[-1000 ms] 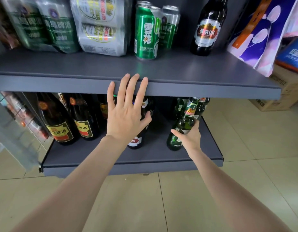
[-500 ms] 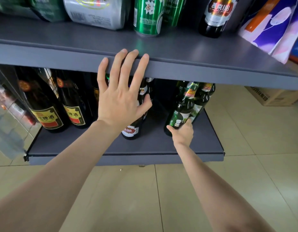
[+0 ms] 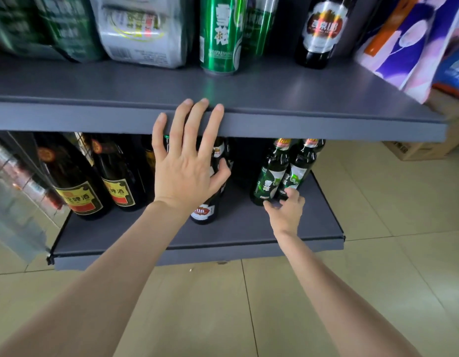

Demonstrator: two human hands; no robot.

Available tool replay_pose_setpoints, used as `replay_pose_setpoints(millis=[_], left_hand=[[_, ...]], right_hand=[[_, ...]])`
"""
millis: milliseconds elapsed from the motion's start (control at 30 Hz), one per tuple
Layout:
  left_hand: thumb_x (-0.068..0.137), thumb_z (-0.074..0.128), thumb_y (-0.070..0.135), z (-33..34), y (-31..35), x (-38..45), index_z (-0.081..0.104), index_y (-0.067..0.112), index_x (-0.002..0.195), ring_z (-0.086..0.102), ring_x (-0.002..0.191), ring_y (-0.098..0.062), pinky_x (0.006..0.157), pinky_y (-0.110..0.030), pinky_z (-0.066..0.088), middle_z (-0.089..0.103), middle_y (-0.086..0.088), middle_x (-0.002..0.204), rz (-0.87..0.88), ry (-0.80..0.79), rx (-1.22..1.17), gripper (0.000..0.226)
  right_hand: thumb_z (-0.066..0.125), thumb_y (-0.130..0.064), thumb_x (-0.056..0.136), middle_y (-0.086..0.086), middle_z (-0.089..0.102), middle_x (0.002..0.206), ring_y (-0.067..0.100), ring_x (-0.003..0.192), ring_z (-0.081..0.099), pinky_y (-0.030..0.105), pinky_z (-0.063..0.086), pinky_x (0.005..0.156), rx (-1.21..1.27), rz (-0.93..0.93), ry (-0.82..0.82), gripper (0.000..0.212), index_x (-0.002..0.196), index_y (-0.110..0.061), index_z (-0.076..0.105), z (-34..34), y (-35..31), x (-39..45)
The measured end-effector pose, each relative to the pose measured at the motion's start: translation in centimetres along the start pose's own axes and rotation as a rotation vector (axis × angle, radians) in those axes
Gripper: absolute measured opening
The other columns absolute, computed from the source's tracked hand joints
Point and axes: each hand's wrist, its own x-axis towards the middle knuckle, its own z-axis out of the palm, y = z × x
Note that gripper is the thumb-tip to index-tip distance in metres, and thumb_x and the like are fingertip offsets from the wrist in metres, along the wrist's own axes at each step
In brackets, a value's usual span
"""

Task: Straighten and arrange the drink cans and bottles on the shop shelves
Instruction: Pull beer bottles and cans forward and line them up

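Two green beer bottles stand side by side on the lower grey shelf (image 3: pixel 313 225): the front green bottle (image 3: pixel 268 180) and a second one (image 3: pixel 296 171) just right of it. My right hand (image 3: pixel 286 211) is at their bases, fingers apart and blurred, fingertips touching or almost touching the glass. My left hand (image 3: pixel 187 161) is spread flat, fingertips resting on the front lip of the upper shelf (image 3: pixel 326 122). Behind it stands a dark U8 bottle (image 3: pixel 205 210), mostly hidden. Dark bottles with yellow labels (image 3: pixel 76 191) stand at the left.
On the upper shelf are wrapped can packs (image 3: pixel 141 29), a green can (image 3: pixel 220 34) with another behind it, and a dark U8 bottle (image 3: pixel 320 29). A colourful bag (image 3: pixel 408 39) hangs at right, above a cardboard box (image 3: pixel 416 150). Tiled floor lies below.
My right hand has loosened from the front green bottle's body and dropped to its base, and the bottle now stands close against its neighbour. My left hand stays on the shelf lip.
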Motion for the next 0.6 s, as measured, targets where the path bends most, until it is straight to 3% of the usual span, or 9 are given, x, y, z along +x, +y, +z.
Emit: replay_pose_setpoints(millis=[67,167,233,267,333,433,600], left_hand=[[0.077,0.054,0.035,-0.7,-0.1,0.0,0.035,0.012,0.141,0.028,0.132,-0.027,0.111,-0.044,0.008,0.045,-0.013,0.139,-0.008,-0.038,-0.014,0.070],[0.079,0.052,0.032,-2.1,0.0,0.8,0.048,0.013,0.132,0.037,0.124,-0.026,0.106,-0.044,0.020,0.052,-0.012,0.130,-0.035,-0.047,-0.108,0.057],[0.081,0.050,0.032,-3.1,-0.2,2.1,0.061,0.014,0.116,0.046,0.106,-0.027,0.093,-0.041,0.029,0.061,-0.009,0.113,-0.064,-0.023,-0.194,0.041],[0.082,0.048,0.033,-3.6,-0.5,3.0,0.064,0.014,0.108,0.048,0.094,-0.029,0.087,-0.039,0.030,0.062,-0.008,0.102,-0.068,-0.022,-0.226,0.036],[0.084,0.044,0.034,-4.2,-1.3,5.2,0.065,0.013,0.102,0.052,0.081,-0.031,0.080,-0.038,0.029,0.060,-0.008,0.088,-0.057,-0.044,-0.256,0.035],[0.085,0.040,0.034,-4.2,-2.5,8.7,0.063,0.011,0.108,0.054,0.082,-0.033,0.080,-0.039,0.028,0.058,-0.011,0.090,-0.086,-0.068,-0.250,0.039],[0.083,0.032,0.041,-2.9,-2.8,10.4,0.056,0.008,0.119,0.050,0.095,-0.037,0.086,-0.048,0.036,0.055,-0.017,0.106,-0.207,-0.266,-0.223,0.054]], right_hand=[[0.070,-0.004,0.080,0.005,0.038,0.118,0.008,0.086,0.052,0.027,0.049,0.086,0.089,-0.148,0.009,0.046,0.119,-0.009,0.048,-3.7,-1.1,-2.2],[0.073,-0.004,0.077,-0.006,0.039,0.108,0.017,0.089,0.058,0.012,0.045,0.081,0.075,-0.487,0.123,0.037,0.107,-0.014,0.053,-9.7,-4.5,-4.1],[0.072,-0.008,0.075,-0.014,0.038,0.109,0.009,0.095,0.055,0.010,0.043,0.081,0.070,-0.674,0.201,0.033,0.102,-0.016,0.055,-12.9,-8.0,-4.3],[0.071,-0.009,0.074,-0.013,0.038,0.109,0.000,0.096,0.051,0.011,0.044,0.081,0.064,-0.739,0.226,0.032,0.101,-0.014,0.056,-14.0,-9.8,-4.0],[0.071,-0.011,0.073,-0.004,0.038,0.108,-0.003,0.094,0.046,0.014,0.045,0.082,0.044,-0.817,0.251,0.033,0.103,-0.007,0.057,-15.4,-13.3,-2.4],[0.075,-0.011,0.074,0.004,0.037,0.111,0.008,0.094,0.045,0.020,0.047,0.083,0.068,-0.791,0.240,0.042,0.109,-0.004,0.053,-15.3,-17.8,0.6],[0.078,-0.016,0.074,0.003,0.037,0.117,0.016,0.104,0.045,0.027,0.043,0.091,0.167,-0.522,0.105,0.059,0.121,-0.009,0.042,-12.5,-22.1,6.1]])
